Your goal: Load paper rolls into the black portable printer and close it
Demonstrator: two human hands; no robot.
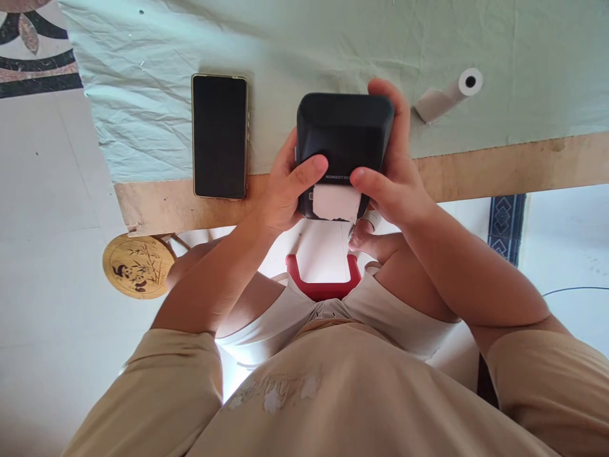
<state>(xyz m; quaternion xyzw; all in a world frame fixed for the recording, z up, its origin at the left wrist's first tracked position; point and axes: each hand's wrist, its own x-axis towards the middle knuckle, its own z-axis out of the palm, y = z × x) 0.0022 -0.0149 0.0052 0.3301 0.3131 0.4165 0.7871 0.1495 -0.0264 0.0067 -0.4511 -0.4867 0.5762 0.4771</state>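
A small black printer [343,136] is held over the table's near edge between both hands. My left hand [285,187] grips its left side, thumb lying across the front. My right hand [392,171] wraps its right side, fingers over the top corner and thumb on the front. A strip of white paper [335,202] sticks out of the printer's slot between my two thumbs. A black smartphone [219,135], screen dark, lies flat to the left of the printer. A white paper roll [450,95] lies on its side to the right.
The table [499,168] has a pale green cloth [333,38] and a bare wooden front edge. Below it are a round wooden stool [137,265] with a panda drawing, a red seat edge [322,287], and white floor tiles.
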